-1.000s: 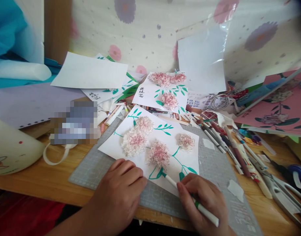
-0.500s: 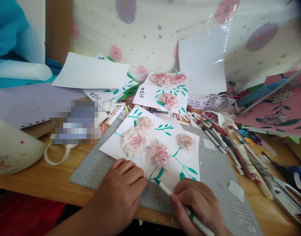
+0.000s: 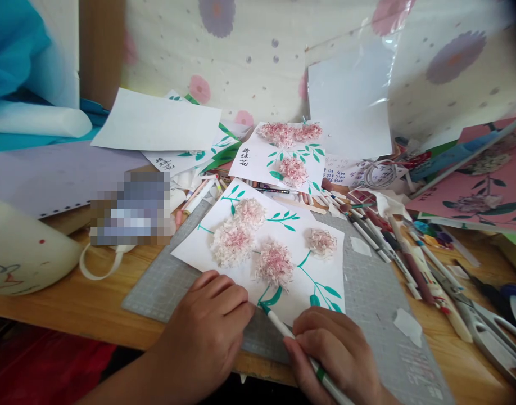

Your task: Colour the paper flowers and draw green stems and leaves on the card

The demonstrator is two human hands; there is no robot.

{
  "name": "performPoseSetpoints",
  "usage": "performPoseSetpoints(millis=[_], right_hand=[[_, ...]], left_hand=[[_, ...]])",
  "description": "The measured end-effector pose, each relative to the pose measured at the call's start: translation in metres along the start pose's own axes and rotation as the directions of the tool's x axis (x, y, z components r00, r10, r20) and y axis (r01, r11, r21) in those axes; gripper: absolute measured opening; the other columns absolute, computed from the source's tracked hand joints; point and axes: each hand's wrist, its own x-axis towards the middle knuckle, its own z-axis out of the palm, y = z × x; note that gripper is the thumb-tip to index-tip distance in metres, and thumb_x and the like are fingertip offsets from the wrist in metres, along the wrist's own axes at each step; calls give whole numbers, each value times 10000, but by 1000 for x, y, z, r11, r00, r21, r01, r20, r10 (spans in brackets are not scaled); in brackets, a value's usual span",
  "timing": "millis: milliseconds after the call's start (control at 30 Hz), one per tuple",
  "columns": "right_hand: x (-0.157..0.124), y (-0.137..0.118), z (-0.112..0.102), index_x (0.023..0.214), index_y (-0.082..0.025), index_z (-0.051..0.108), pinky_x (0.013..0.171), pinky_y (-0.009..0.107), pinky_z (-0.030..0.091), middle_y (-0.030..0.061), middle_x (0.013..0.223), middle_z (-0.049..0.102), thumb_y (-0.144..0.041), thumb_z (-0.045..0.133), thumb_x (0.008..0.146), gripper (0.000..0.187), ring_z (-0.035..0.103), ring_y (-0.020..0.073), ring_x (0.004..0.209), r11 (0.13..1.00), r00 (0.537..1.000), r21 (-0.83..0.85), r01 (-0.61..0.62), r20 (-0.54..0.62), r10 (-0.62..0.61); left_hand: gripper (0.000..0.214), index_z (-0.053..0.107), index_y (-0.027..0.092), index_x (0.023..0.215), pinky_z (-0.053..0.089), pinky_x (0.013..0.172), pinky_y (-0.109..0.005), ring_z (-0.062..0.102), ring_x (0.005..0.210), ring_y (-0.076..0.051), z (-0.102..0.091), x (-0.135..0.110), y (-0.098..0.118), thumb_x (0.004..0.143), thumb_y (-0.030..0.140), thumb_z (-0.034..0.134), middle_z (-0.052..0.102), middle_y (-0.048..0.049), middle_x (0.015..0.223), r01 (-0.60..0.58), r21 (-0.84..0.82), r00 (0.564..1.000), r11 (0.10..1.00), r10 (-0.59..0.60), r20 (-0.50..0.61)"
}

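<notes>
A white sheet of paper (image 3: pixel 194 247) carries several fluffy pink-and-white flowers (image 3: pixel 276 263) and painted green stems and leaves (image 3: pixel 325 295). My right hand (image 3: pixel 338 349) grips a white green-tipped marker pen (image 3: pixel 279 325), its tip touching the paper near the lower edge, at the base of a green stem. My left hand (image 3: pixel 213 323) is closed, with curled fingers resting on the sheet's lower left edge; the thumb's grip is partly hidden. Beneath the sheet lies a grey cutting mat (image 3: pixel 150 292).
Pens and brushes (image 3: pixel 376 242) crowd the right side, with large scissors (image 3: pixel 485 337) beyond them. Behind stands a second flower picture (image 3: pixel 253 149). A blurred-out object (image 3: pixel 135 211) and a pale rounded container (image 3: pixel 30 253) are on the left. Paper scraps (image 3: pixel 407 327) lie on the mat.
The marker tip has slid slightly left and down toward the stem's base, my right hand moving with it. The leaf beside the tip has more green. My left hand stays put.
</notes>
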Motion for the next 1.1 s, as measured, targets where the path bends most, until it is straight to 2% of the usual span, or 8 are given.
performPoseSetpoints(millis=[267,500,700,867,1100], right_hand=[[3,0,0,831,-199,503,455,239,463,19,620,643,-7,568,803,205,607,147,502,999,999,-27,38,-29,-39],[5,-2,0,809,-205,491,438,241,437,14,607,629,5,544,803,217,566,137,481,999,999,-15,45,11,-45],[-3,0,-3,760,-204,486,452,241,444,9,599,622,33,555,785,249,586,136,488,999,998,-21,-32,-58,31],[-8,1,-8,781,-203,494,483,247,476,15,622,628,26,570,814,243,614,143,528,995,993,-27,-100,-70,98],[3,0,-3,838,-193,518,437,244,467,30,622,645,11,577,790,217,608,150,491,1000,1000,13,8,-12,-8]], left_hand=[[313,641,169,900,321,722,-405,472,751,-218,2,2,0,839,5,381,565,-35,792,-5,9,1000,1000,5,-22],[314,640,171,915,325,728,-415,478,753,-222,3,1,-1,856,16,374,572,-41,806,-12,7,1000,1000,12,-17],[322,653,174,918,329,724,-410,488,749,-218,2,2,0,858,9,382,583,-41,804,-11,11,999,1000,12,-32],[312,648,168,903,331,719,-413,479,744,-215,3,-1,0,852,10,385,576,-40,801,-17,1,999,1000,17,-43],[326,637,181,909,336,720,-438,480,754,-223,3,2,-1,867,17,359,564,-42,798,5,-5,1000,1000,-5,-15]])
